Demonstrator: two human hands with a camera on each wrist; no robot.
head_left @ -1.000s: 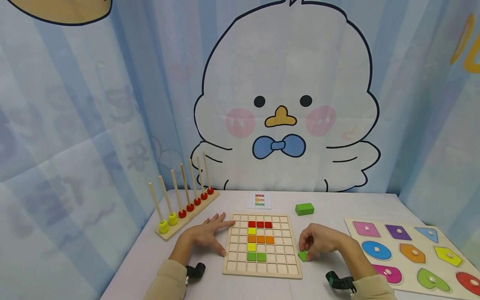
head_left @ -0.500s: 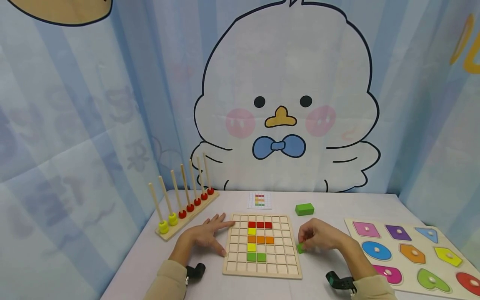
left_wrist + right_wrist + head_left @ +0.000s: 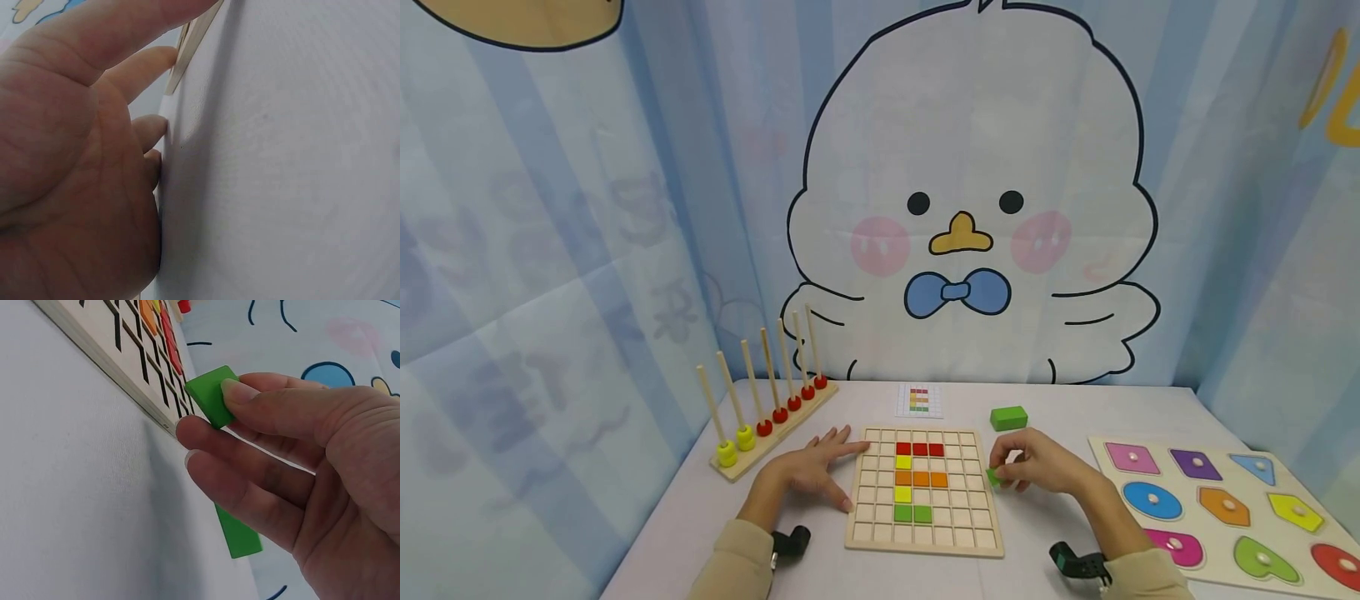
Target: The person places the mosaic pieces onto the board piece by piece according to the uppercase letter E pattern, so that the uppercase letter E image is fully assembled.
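Note:
Between thumb and fingers my right hand [image 3: 1037, 462] pinches a small square green tile [image 3: 212, 394], held at the right edge of the wooden grid board [image 3: 925, 549] in the head view. On the board lie three red tiles [image 3: 920, 449], three orange tiles [image 3: 921, 479], two yellow tiles [image 3: 903, 494] and two green tiles [image 3: 913, 513]. My left hand [image 3: 808, 468] is spread at the board's left side. Its index fingertip and thumb touch the frame, and the other fingers rest on the table.
Behind the board lies a printed pattern card [image 3: 919, 401]. A green block [image 3: 1009, 418] stands at the back right. A peg stand [image 3: 775, 433] with red and yellow beads is at left, a knobbed shape puzzle [image 3: 1210, 508] at right. A printed curtain [image 3: 970, 125] hangs behind.
My right hand has moved away from me and slightly left with the green tile, from beside the board's lower right to its right edge. The left hand has stayed still.

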